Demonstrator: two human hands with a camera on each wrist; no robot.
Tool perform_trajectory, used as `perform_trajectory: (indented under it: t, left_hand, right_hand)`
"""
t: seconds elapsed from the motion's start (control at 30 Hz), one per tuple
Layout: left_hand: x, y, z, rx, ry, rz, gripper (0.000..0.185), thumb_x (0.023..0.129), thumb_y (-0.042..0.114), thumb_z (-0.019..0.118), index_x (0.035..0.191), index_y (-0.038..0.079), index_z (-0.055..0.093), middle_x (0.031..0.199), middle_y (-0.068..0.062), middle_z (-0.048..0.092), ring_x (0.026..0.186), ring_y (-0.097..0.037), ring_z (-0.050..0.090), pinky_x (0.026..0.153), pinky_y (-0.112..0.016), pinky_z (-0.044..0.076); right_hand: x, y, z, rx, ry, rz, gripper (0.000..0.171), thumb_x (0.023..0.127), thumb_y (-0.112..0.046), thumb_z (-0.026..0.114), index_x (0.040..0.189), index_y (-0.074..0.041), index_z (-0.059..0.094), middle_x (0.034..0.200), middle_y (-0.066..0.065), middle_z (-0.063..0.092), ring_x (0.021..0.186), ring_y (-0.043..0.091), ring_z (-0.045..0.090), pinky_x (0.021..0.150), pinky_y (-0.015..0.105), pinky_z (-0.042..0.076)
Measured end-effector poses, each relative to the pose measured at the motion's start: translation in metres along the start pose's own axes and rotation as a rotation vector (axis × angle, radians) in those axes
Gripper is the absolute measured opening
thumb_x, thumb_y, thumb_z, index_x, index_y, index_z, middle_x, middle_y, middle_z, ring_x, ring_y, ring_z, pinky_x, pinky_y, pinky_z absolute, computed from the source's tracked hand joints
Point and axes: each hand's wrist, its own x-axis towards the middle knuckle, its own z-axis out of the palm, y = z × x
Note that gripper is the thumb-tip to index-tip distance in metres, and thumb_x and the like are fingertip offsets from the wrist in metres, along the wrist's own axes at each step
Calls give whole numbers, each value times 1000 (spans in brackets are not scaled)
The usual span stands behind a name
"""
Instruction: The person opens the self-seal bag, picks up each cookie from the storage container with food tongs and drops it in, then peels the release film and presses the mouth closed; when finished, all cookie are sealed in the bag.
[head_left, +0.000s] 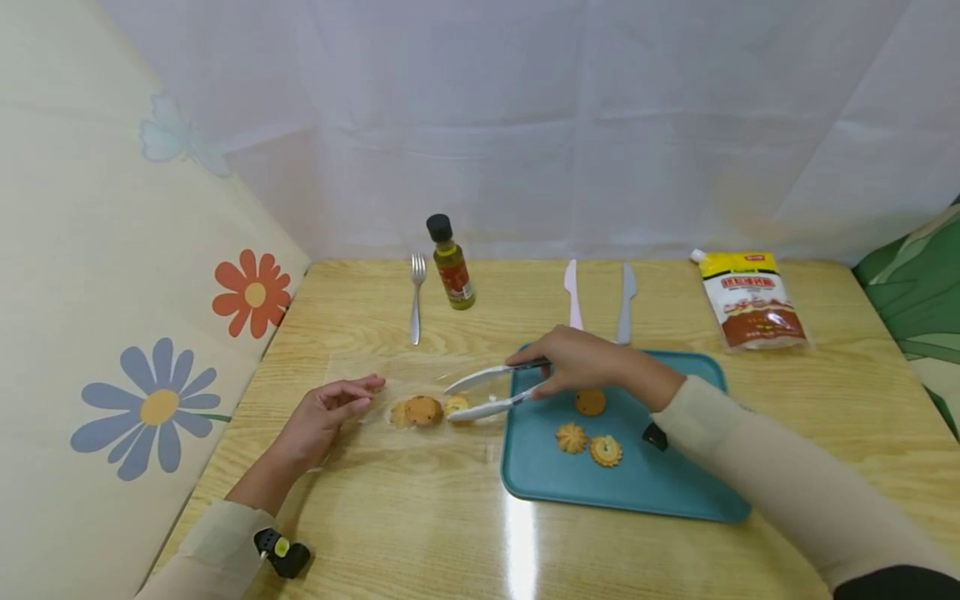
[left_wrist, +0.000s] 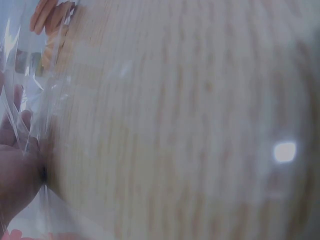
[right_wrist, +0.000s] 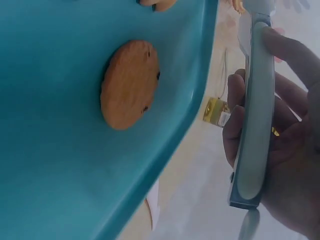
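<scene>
While the right hand (head_left: 577, 360) is curling its fingers and thumb around the handles of a pair of tongs (head_left: 491, 389), the tong tips are reaching out past its fingertips into a clear plastic bag (head_left: 420, 392) and are sitting partly closed beside a small cookie (head_left: 457, 406), though whether they are actually pinching it is hard to tell. Cookies like this are probably light, dry and crumbly, so a gentle squeeze across the flat faces or opposite edges looks wiser than a hard clamp (the smooth tong arms could let one slip or snap). Just beyond the tips, two more cookies (head_left: 417, 411) are lying inside the bag. The left hand (head_left: 324, 417) is resting on the wooden table (head_left: 420, 517) at the far end of the bag from the tongs, its fingers lying loosely extended and touching the thin, floppy film at the bag's edge; the left wrist view is too blurred to show a firm pinch. Directly under the right wrist, a teal tray (head_left: 660, 492) is carrying three further cookies.
</scene>
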Motion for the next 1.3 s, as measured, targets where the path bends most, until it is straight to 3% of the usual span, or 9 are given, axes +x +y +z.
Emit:
perform_trajectory:
  t: [0.83,1.3]
  left_hand:
    - [-1,-1,-1,-29,-22,47,20,103,8,63,110,-10,69,128,12,71,127,3,57,100,-12,46]
    - [-1,-3,-1,-21,-13,35,23,103,9,64,112,-12,68,128,13,71,126,4,57,100,-12,47]
  right_hand:
    - [11,1,8,-47,-23,63,61,92,-29,81,147,-15,58,79,-3,67,63,7,54,61,26,42]
    - [-4,2,3,-56,6,72,61,93,-32,80,148,-17,57,93,-5,71,73,5,59,72,32,51]
